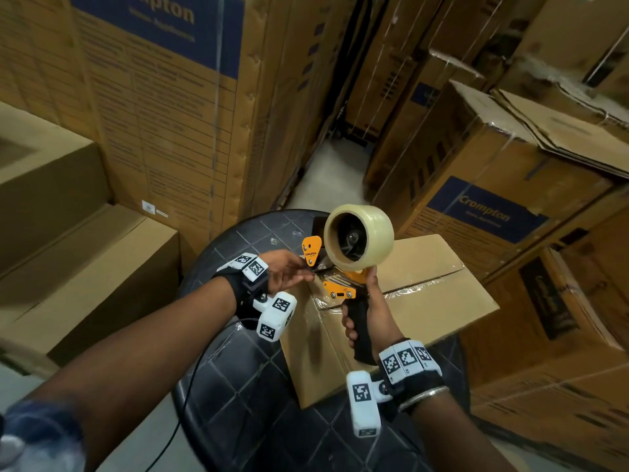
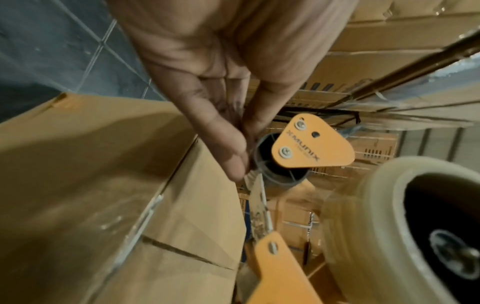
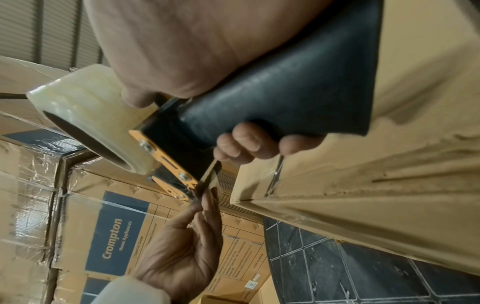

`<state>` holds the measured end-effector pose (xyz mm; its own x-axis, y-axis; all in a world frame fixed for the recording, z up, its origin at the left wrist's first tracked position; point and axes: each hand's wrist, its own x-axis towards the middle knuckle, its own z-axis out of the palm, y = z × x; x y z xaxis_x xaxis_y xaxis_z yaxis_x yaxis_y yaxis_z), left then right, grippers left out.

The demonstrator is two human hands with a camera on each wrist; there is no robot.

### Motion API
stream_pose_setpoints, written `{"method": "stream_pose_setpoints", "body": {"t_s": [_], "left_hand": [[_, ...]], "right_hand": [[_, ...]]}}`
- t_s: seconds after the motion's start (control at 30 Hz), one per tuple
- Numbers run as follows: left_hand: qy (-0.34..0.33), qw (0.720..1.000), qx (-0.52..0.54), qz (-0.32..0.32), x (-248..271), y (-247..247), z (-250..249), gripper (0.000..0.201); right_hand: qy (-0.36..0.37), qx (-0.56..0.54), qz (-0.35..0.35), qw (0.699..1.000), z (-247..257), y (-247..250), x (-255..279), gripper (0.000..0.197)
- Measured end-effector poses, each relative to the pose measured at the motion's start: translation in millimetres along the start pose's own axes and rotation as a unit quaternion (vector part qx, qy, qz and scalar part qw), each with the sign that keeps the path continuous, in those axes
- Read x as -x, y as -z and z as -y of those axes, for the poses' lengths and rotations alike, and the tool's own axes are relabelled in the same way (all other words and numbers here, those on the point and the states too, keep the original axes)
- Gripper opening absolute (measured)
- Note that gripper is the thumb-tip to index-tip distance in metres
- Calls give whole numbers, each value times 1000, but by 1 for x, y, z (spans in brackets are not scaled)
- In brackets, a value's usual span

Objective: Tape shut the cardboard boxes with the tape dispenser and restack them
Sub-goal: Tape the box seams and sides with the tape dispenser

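A plain cardboard box (image 1: 429,294) with clear tape along its top seam lies on a round black table (image 1: 245,386). My right hand (image 1: 374,315) grips the black handle of the orange tape dispenser (image 1: 340,289) and holds it upright over the box's left end, with the clear tape roll (image 1: 360,236) on top. My left hand (image 1: 299,272) reaches in from the left. Its thumb and forefinger (image 2: 231,156) pinch the loose tape end at the dispenser's roller (image 2: 280,174). In the right wrist view, fingers (image 3: 246,144) wrap the handle (image 3: 285,98) against the box (image 3: 363,195).
Tall printed cartons (image 1: 163,107) rise behind the table, and more strapped cartons (image 1: 493,206) are stacked at the right. Plain boxes (image 1: 85,274) stand at the left. A narrow strip of floor (image 1: 333,175) runs between the stacks. A black cable (image 1: 190,386) hangs off the table's left side.
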<state>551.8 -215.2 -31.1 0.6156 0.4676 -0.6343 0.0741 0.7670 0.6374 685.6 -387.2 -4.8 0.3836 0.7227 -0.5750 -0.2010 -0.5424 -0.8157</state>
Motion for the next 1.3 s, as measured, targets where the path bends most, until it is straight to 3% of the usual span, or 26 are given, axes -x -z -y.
{"method": "stream_pose_setpoints", "body": {"t_s": [0.23, 0.37, 0.47, 0.57, 0.67, 0.77, 0.83, 0.9, 1.07, 1.3], "left_hand": [[-56, 982, -139, -113, -8, -8, -7, 4], [-91, 965, -205, -134, -18, -10, -7, 7], [-133, 946, -264, -132, -27, -11, -8, 24], [-160, 914, -341, -154, -34, -13, -9, 10], [-177, 862, -436, -187, -35, -16, -16, 28], [-184, 810, -518, -206, -26, -17, -27, 15], [-173, 790, -552, -204, -26, -17, -32, 16], [-180, 795, -540, -211, -31, -15, -35, 21], [-198, 858, -418, -223, -38, 2, -49, 23], [-221, 866, -388, -224, -52, 16, -41, 24]], "right_hand": [[-16, 41, 1, 999, -8, 3, 7, 93], [-19, 59, -2, 998, -11, 5, 11, 93], [-15, 70, -14, 997, -12, 6, 15, 96], [-4, 82, -25, 996, -12, 5, 18, 101], [-1, 84, -37, 996, -11, 4, 20, 100], [-4, 107, -49, 993, -12, 3, 24, 97], [0, 120, -60, 991, -13, 1, 26, 98], [6, 127, -66, 990, -11, -2, 27, 98], [14, 150, -74, 986, -12, -1, 31, 98], [24, 154, -85, 984, -21, -11, 28, 99]]}}
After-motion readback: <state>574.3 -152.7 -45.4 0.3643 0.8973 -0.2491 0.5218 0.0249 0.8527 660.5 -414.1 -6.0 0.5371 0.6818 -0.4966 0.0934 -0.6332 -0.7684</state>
